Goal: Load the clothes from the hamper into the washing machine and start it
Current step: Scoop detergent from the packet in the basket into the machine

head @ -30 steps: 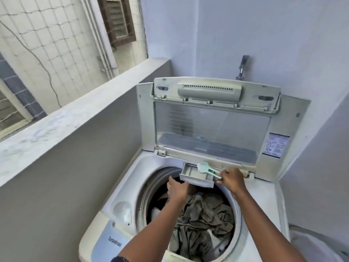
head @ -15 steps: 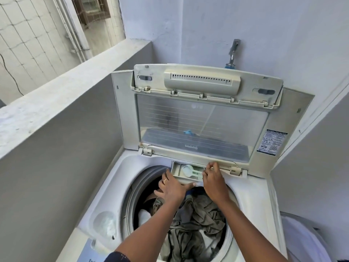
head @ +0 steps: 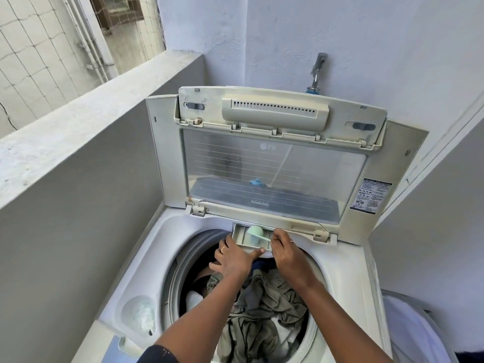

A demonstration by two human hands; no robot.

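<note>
The scoop (head: 254,231), lifted a second ago, now tips into the detergent drawer (head: 238,236). The right hand (head: 286,251) pinches its handle; the left hand (head: 231,258), fingers released, braces the drawer. With the clothes (head: 264,310) in, starting remains.

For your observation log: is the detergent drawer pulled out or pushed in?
Pulled out: the detergent drawer juts forward, compartments exposed; right hand holds a green scoop over it.

A second ago the right grip (head: 286,251) held the scoop (head: 254,231) above the drawer (head: 237,235), bowl toward 10 o'clock. Half a second ago the scoop lay flat inside. Now the grip pinches its handle again, with the bowl tipped up in the drawer and the handle toward 4 o'clock. The drawer sits further in. The left grip (head: 233,259) has come from beneath it to its front, thumb along the lip.
</note>
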